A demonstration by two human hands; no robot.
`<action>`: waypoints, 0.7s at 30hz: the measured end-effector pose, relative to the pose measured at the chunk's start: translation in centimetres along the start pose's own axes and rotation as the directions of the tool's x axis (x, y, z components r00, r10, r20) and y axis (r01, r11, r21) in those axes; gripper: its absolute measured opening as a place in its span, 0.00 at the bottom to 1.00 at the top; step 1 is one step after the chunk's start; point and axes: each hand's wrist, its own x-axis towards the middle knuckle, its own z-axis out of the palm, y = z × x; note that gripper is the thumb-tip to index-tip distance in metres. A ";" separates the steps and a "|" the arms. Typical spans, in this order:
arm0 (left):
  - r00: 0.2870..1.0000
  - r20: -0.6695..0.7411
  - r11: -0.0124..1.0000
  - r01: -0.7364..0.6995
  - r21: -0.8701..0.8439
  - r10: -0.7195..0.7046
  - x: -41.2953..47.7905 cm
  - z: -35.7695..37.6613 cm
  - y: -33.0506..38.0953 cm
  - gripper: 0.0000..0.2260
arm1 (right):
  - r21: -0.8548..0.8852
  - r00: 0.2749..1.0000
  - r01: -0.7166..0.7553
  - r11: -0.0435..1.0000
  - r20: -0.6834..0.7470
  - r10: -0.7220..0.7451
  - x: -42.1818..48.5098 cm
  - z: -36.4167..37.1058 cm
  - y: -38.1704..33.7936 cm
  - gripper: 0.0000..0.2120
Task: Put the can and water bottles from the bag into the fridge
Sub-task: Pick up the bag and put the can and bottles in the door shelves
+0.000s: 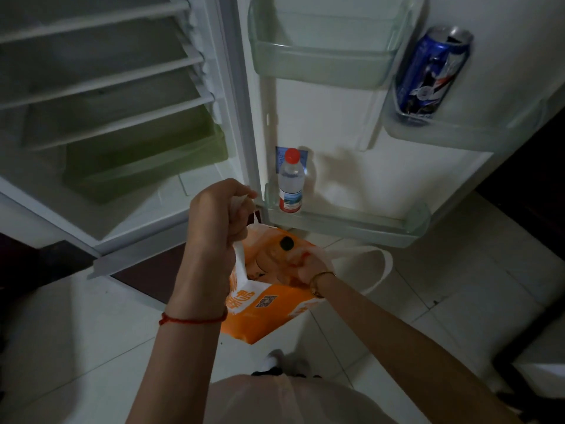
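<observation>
Over tiled floor [91, 332], the left hand [214, 215] grips the handle [240, 266] of the orange bag [269, 304], holding its mouth open for the right hand [305, 266], whose fingers inside cannot be read.

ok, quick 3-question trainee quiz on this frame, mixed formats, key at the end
1. True or false: the blue can sits in a door bin higher up than the shelf holding the red-capped bottle.
2. Multiple choice: the left hand has its grip on A) the white handle, B) the blue can, C) the fridge door.
3. Fill in: the right hand reaches down into the orange ____.

Key: 1 true; 2 A; 3 bag.
</observation>
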 end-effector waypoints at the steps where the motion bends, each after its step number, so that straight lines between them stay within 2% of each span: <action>1: 1.000 -0.003 1.000 -0.005 -0.004 0.005 0.0 -0.1 0.0 0.07 | -0.050 0.998 0.059 0.997 0.021 -0.058 -0.4 -0.2 -0.3 0.13; 4: 1.000 -0.002 0.999 -0.023 -0.027 0.023 -0.1 -0.2 0.1 0.06 | -0.176 0.963 0.249 0.952 -0.059 -0.263 -2.0 -1.7 -1.8 0.08; 6: 1.000 -0.009 0.999 -0.023 -0.031 0.023 0.0 -0.1 -0.1 0.07 | -0.190 0.923 0.351 0.917 -0.096 -0.373 -3.5 -3.1 -3.1 0.08; 8: 1.000 0.001 1.000 -0.017 -0.020 0.017 0.1 0.2 -0.3 0.08 | -0.102 0.910 0.390 0.915 -0.113 -0.400 -5.2 -5.1 -4.5 0.11; 10: 1.000 0.011 1.000 -0.013 -0.018 0.013 0.1 0.7 -0.5 0.10 | -0.030 0.892 0.401 0.916 -0.216 -0.398 -6.6 -7.8 -5.3 0.10; 14: 1.000 0.002 1.000 -0.019 0.020 0.019 0.1 1.4 -0.7 0.10 | -0.121 0.758 0.422 0.898 -0.495 -0.423 -8.9 -13.3 -6.1 0.11; 19: 0.998 0.034 0.999 -0.050 0.016 0.049 0.3 1.8 -0.6 0.06 | -0.210 0.602 0.450 0.868 -0.647 -0.468 -8.8 -17.8 -6.6 0.14; 21: 0.998 0.032 0.998 -0.055 0.013 0.055 0.6 1.6 -0.6 0.07 | -0.212 0.574 0.456 0.864 -0.672 -0.468 -7.8 -18.8 -6.7 0.15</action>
